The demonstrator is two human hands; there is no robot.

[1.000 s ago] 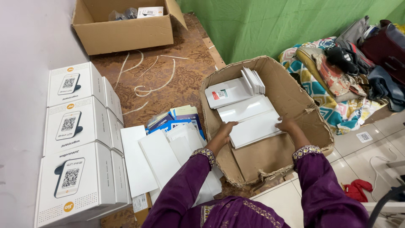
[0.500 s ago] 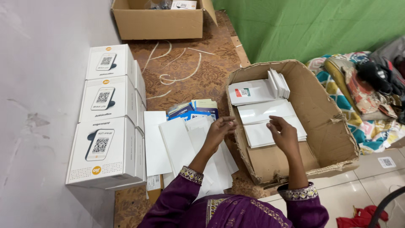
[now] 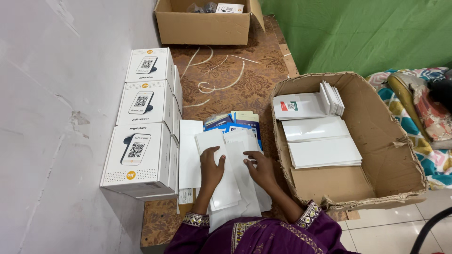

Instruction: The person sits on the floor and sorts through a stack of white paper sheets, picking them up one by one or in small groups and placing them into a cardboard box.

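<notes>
Fingers (image 3: pixel 213 153) of left hand (image 3: pixel 210 168) flat on white cards (image 3: pixel 226 188), gripping nothing; right hand (image 3: pixel 260 169) likewise. Card long axis away from body, left of carton (image 3: pixel 400 141).

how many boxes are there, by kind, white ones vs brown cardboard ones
White printed boxes stacked by the wall: 3 tops visible
Brown cardboard boxes: 2, one large open box beside the right hand, one at the far end
Total: 5 boxes

The left hand rests on loose white sheets, too overlapped to count.

White boxes (image 3: pixel 143 136) block left; carton (image 3: pixel 376 141) right; carpet (image 3: pixel 226 75) ahead open
</notes>
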